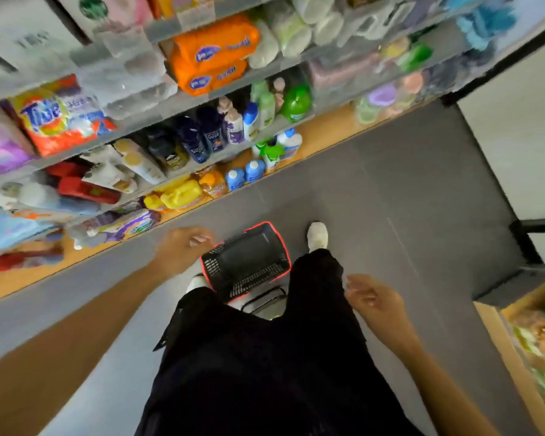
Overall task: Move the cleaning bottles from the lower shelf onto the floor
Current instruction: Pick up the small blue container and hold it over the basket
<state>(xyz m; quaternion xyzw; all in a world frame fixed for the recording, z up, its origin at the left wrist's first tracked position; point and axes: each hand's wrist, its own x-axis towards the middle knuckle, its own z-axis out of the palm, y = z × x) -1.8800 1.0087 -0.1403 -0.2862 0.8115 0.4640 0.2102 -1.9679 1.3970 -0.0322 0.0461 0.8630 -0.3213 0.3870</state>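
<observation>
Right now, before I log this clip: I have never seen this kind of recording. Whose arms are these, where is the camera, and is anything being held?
There is no machine here. A person wears one wide-angle camera on the head, and it looks down at their own body. The left hand and right hand hang above the grey floor, fingers loosely curled, holding nothing. A black basket with a red rim stands on the floor between the white shoes. Shop shelves run along the left. On the lowest level stand the cleaning bottles, blue-and-white, next to yellow jugs. None is on the floor yet.
</observation>
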